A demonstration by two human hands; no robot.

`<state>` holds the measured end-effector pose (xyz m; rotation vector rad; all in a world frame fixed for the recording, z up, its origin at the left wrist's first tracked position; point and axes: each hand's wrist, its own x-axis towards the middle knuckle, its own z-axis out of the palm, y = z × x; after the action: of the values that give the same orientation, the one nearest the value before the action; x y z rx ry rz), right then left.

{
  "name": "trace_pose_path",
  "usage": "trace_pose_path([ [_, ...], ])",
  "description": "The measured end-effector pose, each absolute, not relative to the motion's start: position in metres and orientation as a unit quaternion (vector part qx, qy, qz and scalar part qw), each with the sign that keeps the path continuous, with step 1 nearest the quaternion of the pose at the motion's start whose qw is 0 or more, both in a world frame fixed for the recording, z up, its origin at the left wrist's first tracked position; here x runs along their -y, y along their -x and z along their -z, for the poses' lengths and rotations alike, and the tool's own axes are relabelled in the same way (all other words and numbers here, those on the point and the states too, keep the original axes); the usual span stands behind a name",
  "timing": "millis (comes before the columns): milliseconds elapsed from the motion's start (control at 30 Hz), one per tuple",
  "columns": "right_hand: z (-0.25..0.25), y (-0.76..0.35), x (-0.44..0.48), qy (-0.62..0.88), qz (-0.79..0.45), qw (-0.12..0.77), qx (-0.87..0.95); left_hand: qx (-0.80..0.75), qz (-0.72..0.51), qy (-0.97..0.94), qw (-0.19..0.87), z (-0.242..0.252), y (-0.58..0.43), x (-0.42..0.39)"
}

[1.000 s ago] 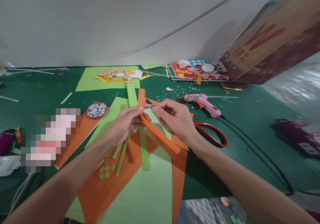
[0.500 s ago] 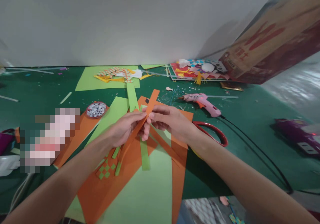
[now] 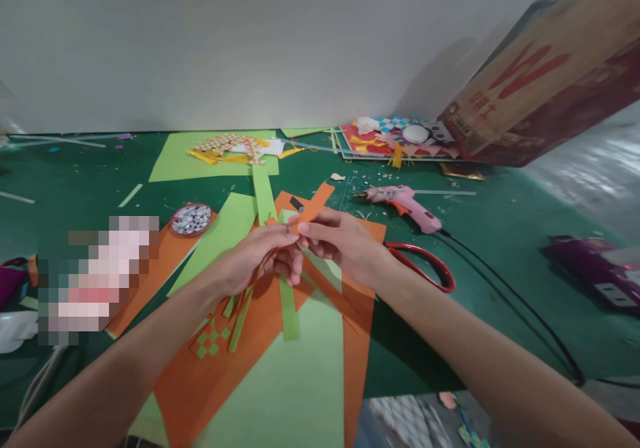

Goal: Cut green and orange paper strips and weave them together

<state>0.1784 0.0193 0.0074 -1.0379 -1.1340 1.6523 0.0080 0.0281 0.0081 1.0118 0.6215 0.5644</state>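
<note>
An orange paper strip [image 3: 317,203] is pinched between both hands above the paper sheets. My left hand [image 3: 260,251] is closed on its lower part, with the thumb along it. My right hand [image 3: 343,238] grips it from the right, thumb on top, and its upper end sticks out to the upper right. Below, a green paper strip [image 3: 289,311] hangs or lies over the sheets; I cannot tell which. A small orange-and-green woven paper piece [image 3: 213,339] lies under my left wrist. Orange [image 3: 195,388] and light green sheets [image 3: 285,395] overlap beneath.
A pink glue gun [image 3: 400,201] with a black cord lies right of my hands, near red-handled scissors [image 3: 425,261]. A round container of googly eyes [image 3: 191,220] sits at left. Finished paper crafts [image 3: 395,138] and a paper bag [image 3: 540,81] stand at the back.
The orange strip has turned: its upper end leans further right, and its lower part now appears edge-on near my left hand. Both hands stay nearly in place.
</note>
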Motion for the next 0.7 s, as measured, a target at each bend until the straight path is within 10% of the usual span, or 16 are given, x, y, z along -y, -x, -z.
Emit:
trace_pose_path([
  [700,-0.0098,-0.178,-0.0193,0.418,-0.67,0.442,0.425,-0.349,-0.249,-0.564,0.706,-0.0173,-0.0157,-0.0202],
])
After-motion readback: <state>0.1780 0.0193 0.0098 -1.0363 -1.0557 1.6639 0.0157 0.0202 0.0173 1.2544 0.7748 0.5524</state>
